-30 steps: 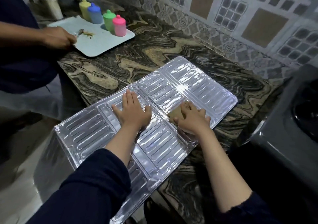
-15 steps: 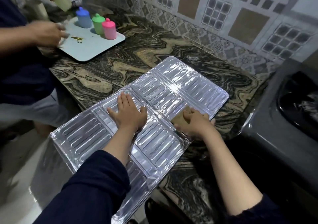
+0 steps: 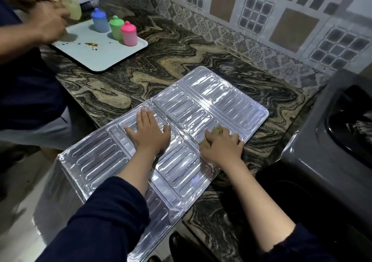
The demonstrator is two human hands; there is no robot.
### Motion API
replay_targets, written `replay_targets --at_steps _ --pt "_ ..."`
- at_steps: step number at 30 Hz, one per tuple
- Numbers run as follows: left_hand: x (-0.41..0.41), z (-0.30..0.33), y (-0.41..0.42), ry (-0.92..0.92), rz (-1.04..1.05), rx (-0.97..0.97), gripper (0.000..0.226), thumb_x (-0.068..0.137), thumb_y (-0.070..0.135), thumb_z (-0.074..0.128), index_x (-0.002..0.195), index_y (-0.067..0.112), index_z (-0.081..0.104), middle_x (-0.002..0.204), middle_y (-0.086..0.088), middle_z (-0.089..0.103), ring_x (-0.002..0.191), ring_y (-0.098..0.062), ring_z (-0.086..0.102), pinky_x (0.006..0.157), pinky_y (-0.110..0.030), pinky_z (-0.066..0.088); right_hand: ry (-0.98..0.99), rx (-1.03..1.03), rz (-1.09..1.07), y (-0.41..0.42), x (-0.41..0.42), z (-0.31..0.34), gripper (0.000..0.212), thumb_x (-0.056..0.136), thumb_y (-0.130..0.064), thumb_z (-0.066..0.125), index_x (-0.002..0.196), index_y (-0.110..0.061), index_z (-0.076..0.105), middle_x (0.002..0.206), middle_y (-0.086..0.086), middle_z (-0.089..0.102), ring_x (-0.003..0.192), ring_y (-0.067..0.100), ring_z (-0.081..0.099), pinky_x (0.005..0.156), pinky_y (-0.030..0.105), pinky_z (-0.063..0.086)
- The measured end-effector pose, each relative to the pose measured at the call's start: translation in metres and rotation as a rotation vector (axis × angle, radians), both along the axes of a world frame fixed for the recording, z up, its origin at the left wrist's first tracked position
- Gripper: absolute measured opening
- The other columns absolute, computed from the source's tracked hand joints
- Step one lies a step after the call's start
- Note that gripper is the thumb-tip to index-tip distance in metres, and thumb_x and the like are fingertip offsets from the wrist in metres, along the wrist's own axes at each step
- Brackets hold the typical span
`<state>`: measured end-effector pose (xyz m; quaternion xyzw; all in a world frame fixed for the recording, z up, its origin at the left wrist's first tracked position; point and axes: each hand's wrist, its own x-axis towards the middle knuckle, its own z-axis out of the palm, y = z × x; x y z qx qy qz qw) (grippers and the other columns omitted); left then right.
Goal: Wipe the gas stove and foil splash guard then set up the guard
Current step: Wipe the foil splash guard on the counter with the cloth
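Nearest me, the foil splash guard (image 3: 181, 141) overhangs the tabletop (image 3: 161, 60) edge, so I judge that a hard wipe could buckle the thin sheet or slide it off. On the guard's middle panel my left hand (image 3: 150, 135) lies flat, fingers straight and spread; toward the guard's right edge, my right hand (image 3: 222, 147) curls its fingers over a brown cloth (image 3: 217, 130), pressing it onto the foil. Right of the guard, the gas stove (image 3: 332, 151) waits.

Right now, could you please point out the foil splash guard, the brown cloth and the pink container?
foil splash guard (image 3: 227, 98): head view, on its far ribbed panel.
brown cloth (image 3: 218, 129): head view, on the corner showing beyond the fingers.
pink container (image 3: 129, 34): head view, on its body.
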<state>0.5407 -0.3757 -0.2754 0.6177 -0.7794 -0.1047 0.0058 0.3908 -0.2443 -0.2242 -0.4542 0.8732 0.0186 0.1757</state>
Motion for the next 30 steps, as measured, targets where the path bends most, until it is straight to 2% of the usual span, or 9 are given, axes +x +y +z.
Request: replay_targets --at_steps 3,7,10,15,19,21,24,28,30 --pt "-0.001 0.001 0.0 0.001 -0.001 0.014 0.08 0.093 0.056 0.019 0.153 0.01 -0.006 0.161 -0.006 -0.014 0.148 -0.019 -0.011 0.111 -0.064 0.0 -0.008 0.045 0.001 0.004 -0.001 0.004 0.058 0.091 -0.048 0.036 0.147 -0.04 0.024 0.157 0.006 0.011 0.136 0.041 0.016 0.11 0.059 0.016" --pt "-0.001 0.001 0.0 -0.001 -0.005 0.015 0.079 0.093 0.056 0.019 0.153 0.01 -0.006 0.16 -0.006 -0.015 0.148 -0.019 -0.011 0.111 -0.064 -0.001 -0.021 0.076 0.003 0.015 -0.005 0.007 0.057 0.091 -0.051 0.039 0.145 -0.044 0.026 0.155 0.005 0.013 0.137 0.04 0.016 0.11 0.06 0.018" --pt "0.0 0.001 -0.001 0.007 -0.005 0.021 0.079 0.093 0.056 0.019 0.153 0.01 -0.006 0.16 -0.006 -0.015 0.148 -0.019 -0.012 0.111 -0.064 -0.001 -0.014 0.076 -0.027 0.025 -0.01 0.011 0.054 0.088 -0.057 0.043 0.14 -0.048 0.035 0.151 0.004 0.02 0.134 0.038 0.021 0.109 0.055 0.025" --pt "0.001 0.002 0.0 0.011 -0.007 0.027 0.08 0.093 0.056 0.019 0.153 0.01 -0.006 0.161 -0.006 -0.014 0.148 -0.019 -0.011 0.11 -0.064 0.0 -0.012 0.081 -0.082 0.033 -0.01 0.016 0.059 0.082 -0.06 0.049 0.138 -0.044 0.041 0.142 0.006 0.029 0.125 0.04 0.033 0.105 0.05 0.029" --pt "0.001 0.003 -0.001 -0.001 -0.023 0.043 0.08 0.094 0.057 0.018 0.153 0.009 -0.007 0.16 -0.006 -0.016 0.148 -0.019 -0.012 0.11 -0.065 0.0 0.0 0.09 -0.143 0.025 -0.015 0.026 0.066 0.077 -0.048 0.054 0.14 -0.035 0.042 0.135 0.01 0.045 0.124 0.037 0.046 0.104 0.048 0.032" --pt "0.004 0.003 0.0 -0.011 -0.025 0.046 0.079 0.095 0.057 0.017 0.153 0.009 -0.009 0.16 -0.006 -0.017 0.148 -0.02 -0.013 0.11 -0.066 0.001 -0.014 0.064 -0.144 0.018 -0.015 0.032 0.074 0.067 -0.047 0.052 0.139 -0.033 0.04 0.131 0.01 0.051 0.122 0.037 0.049 0.103 0.05 0.031" --pt "0.01 0.003 0.004 -0.01 -0.01 0.048 0.079 0.095 0.056 0.017 0.153 0.01 -0.009 0.16 -0.006 -0.018 0.148 -0.02 -0.013 0.11 -0.066 0.002 -0.018 0.004 -0.11 -0.001 -0.012 0.046 0.074 0.057 -0.043 0.049 0.129 -0.025 0.043 0.122 0.01 0.056 0.12 0.04 0.044 0.101 0.05 0.029" --pt "0.024 0.002 0.012 -0.014 -0.01 0.051 0.075 0.096 0.053 0.017 0.153 0.013 -0.01 0.16 -0.005 -0.019 0.147 -0.02 -0.014 0.111 -0.065 0.002 -0.066 -0.088 -0.031 -0.044 0.001 0.063 0.053 0.057 -0.044 0.055 0.105 -0.021 0.049 0.1 0.006 0.059 0.108 0.037 0.045 0.086 0.043 0.032" --pt "0.032 0.0 0.015 -0.007 -0.01 0.041 0.075 0.096 0.053 0.019 0.153 0.013 -0.009 0.159 -0.004 -0.019 0.148 -0.02 -0.014 0.111 -0.065 0.001 -0.075 -0.145 0.001 -0.073 0.006 0.068 0.052 0.054 -0.046 0.055 0.098 -0.02 0.051 0.098 0.006 0.06 0.106 0.036 0.046 0.087 0.042 0.036"
